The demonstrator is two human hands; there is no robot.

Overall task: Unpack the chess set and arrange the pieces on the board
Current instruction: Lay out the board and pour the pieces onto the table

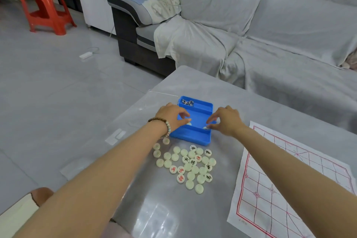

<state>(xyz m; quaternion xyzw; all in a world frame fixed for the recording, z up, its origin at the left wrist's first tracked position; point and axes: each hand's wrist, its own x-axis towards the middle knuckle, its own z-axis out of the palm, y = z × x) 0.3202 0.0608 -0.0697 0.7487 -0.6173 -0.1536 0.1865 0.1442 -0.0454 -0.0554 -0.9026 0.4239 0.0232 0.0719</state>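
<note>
Over the blue tray (190,138) both arms stretch forward. The left hand (172,117) and the right hand (225,120) each pinch a pale piece (188,122) in the middle compartment. Metal rings (187,102) lie in the far compartment. Loose chess pieces (190,166) lie heaped on the tabletop (222,91) near the tray, with the board (289,179) to their right.

Both hands (171,117) pinch pieces (189,123) in blue tray (193,137).

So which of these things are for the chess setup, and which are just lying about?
For the job: blue tray, chess pieces, paper board.
Lying about: metal rings in the tray's far compartment, red stool, sofa, white adapter on the floor.
</note>
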